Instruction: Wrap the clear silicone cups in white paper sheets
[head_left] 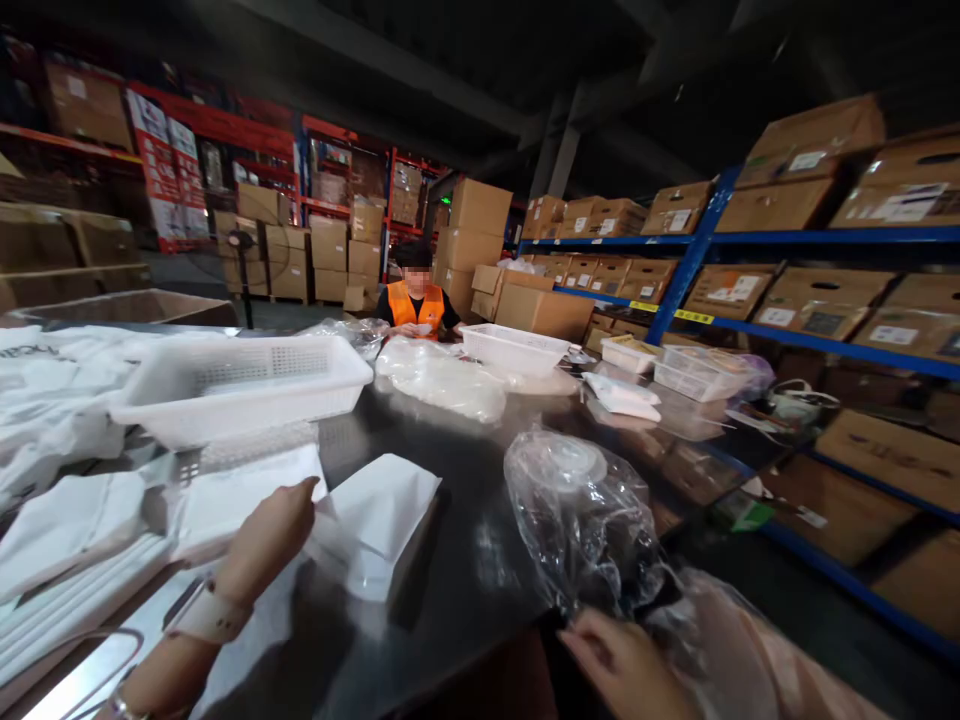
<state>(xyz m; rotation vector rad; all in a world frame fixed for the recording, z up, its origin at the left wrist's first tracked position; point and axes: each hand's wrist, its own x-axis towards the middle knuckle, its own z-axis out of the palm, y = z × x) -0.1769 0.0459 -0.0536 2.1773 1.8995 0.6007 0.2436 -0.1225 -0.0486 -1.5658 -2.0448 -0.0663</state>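
Note:
My left hand (268,540), with a white watch (210,612) on its wrist, is over the left part of the table with its fingers pinched together. A blurred, translucent white edge shows beside the fingertips; what they grip is not clear. Just right of it stands a white paper packet (386,515) with a folded top. At the table's front edge, my right hand (619,660) is closed on the gathered near end of a clear plastic bag (592,530). Inside that bag is a round, pale, disc-like thing (574,462).
A white plastic basket (255,400) stands behind my left hand, white cloth-like items (45,400) left of it. Filled plastic bags (442,378) and a second basket (517,345) lie farther back. Across the table sits a person in an orange vest (415,305). Blue shelving (694,255) holds cartons at right.

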